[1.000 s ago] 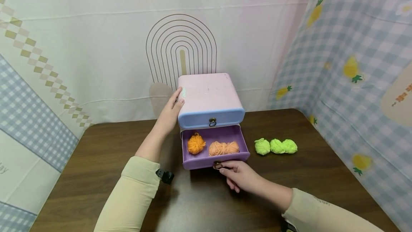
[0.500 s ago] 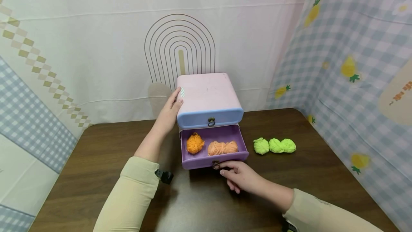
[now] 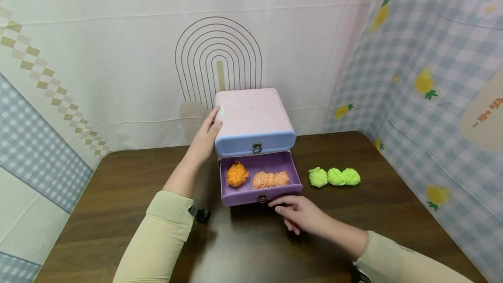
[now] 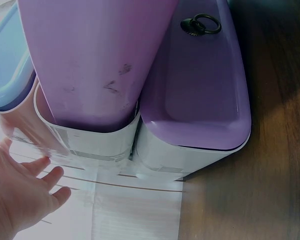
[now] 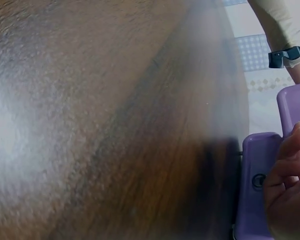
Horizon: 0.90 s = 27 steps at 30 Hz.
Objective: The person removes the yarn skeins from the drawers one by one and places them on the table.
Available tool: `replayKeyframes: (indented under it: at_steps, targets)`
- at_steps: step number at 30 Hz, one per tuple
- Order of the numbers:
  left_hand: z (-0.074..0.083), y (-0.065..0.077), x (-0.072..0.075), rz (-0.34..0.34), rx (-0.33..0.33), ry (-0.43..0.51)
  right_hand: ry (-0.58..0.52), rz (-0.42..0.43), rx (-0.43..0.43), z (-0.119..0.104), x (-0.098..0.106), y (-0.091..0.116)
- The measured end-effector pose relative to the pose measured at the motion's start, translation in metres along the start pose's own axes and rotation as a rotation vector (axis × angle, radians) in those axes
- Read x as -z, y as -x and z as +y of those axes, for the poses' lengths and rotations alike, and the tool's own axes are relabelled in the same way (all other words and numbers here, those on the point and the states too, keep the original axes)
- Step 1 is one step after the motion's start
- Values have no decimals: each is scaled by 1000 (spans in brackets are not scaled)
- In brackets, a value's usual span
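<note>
A small drawer cabinet with a pink top stands on the table. Its middle purple drawer is pulled out. In it lie an orange yarn ball and a peach yarn skein. My left hand rests against the cabinet's left side, fingers extended to the top edge. My right hand is just right of the drawer's ring pull, its index finger stretched toward the drawer front and the other fingers loosely bent. Nothing is held in it.
Light green yarn, a ball and a skein, lies on the table right of the cabinet. Above the pulled-out drawer is a blue drawer, pushed in. A lower purple drawer shows closed in the left wrist view.
My right hand has let go of the ring pull and moved slightly right, away from it. The drawer stays out, and my left hand keeps its place on the cabinet.
</note>
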<state>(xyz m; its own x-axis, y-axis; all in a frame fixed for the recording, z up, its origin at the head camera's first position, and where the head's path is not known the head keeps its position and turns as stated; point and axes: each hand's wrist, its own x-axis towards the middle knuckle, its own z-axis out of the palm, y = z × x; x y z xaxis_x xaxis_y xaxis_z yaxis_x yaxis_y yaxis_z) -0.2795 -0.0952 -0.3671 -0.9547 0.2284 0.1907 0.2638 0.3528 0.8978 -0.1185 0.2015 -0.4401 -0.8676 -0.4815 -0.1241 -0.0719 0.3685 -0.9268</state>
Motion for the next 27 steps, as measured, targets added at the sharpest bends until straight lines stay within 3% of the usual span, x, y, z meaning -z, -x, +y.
replayKeyframes:
  at_steps: [7,20,27]
  targets:
    - [1,0,1,0,3,-2,36,2,12,-10,9,5]
    - [1,1,1,1,-11,3,144,63,84,-51,39,10]
    - [-1,0,0,-1,-21,5,215,94,60,-71,55,4]
